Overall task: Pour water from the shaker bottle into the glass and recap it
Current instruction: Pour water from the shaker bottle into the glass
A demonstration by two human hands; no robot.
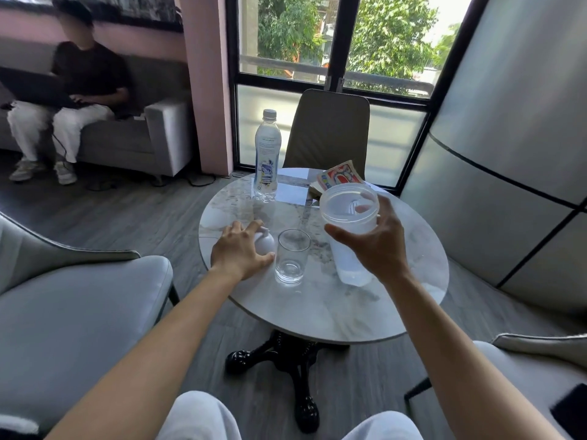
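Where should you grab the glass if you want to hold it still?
Grip the glass low around its side wall, coming from the left, where the left hand already rests. It stands upright and open-topped, so keep fingers off the rim; the shaker bottle pours from the right.

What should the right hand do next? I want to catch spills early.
Probably swing the open shaker bottle, gripped by the right hand, over the empty glass and tip it. Its cap is off, under the left hand, and the glass stands to the bottle's left.
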